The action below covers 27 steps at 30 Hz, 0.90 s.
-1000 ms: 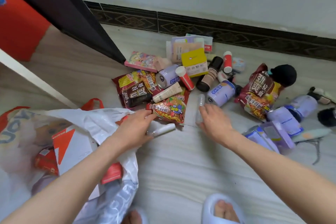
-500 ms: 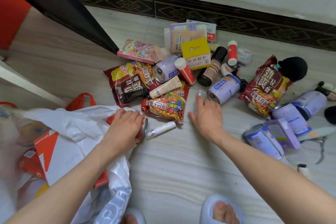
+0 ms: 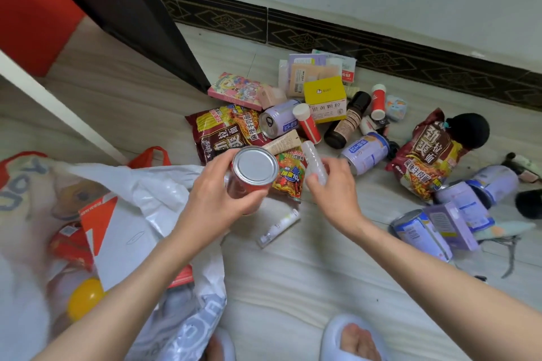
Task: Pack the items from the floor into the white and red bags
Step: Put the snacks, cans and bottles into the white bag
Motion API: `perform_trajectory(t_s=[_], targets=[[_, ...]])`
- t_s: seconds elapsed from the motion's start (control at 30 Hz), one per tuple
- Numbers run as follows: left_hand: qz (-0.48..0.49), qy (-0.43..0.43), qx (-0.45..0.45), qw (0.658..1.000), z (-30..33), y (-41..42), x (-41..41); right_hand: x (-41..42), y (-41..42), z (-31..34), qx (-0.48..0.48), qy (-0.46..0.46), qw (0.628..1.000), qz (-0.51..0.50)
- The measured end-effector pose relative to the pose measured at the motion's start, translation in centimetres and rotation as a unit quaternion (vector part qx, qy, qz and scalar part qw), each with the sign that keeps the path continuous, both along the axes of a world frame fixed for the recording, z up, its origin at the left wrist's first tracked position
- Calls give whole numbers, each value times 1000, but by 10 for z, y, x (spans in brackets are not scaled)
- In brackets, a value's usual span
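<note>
Above white bag (image 3: pixel 152 196): red can (image 3: pixel 249 177) gripped in left hand (image 3: pixel 217 199).

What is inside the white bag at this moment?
In the white bag a white and orange box, red packets and a yellow ball show; anything deeper is covered.
</note>
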<state>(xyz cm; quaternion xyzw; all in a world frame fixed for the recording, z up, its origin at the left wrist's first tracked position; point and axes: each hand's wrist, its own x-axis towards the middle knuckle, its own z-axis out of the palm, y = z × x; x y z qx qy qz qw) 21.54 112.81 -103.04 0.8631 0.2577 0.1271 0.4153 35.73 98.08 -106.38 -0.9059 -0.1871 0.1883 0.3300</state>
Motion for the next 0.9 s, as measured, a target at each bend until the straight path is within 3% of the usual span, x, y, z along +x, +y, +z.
perform_trajectory(t_s=[0.17, 0.3, 0.43, 0.53, 0.73, 0.9], targets=[[117, -88, -112, 983, 59, 5, -27, -39, 25, 58, 79, 32, 996, 38], [224, -74, -131, 963, 92, 31, -78, -82, 48, 91, 90, 22, 981, 169], [293, 49, -37, 954, 96, 52, -146, -132, 74, 101, 27, -22, 940, 339], [334, 139, 20, 932, 80, 66, -187, -164, 99, 98, -10, -24, 917, 399], [378, 280, 70, 880, 31, 92, -228, -201, 126, 70, -66, -42, 896, 438], [396, 360, 44, 844, 3, 97, -257, -207, 133, 55, -99, -67, 884, 453]])
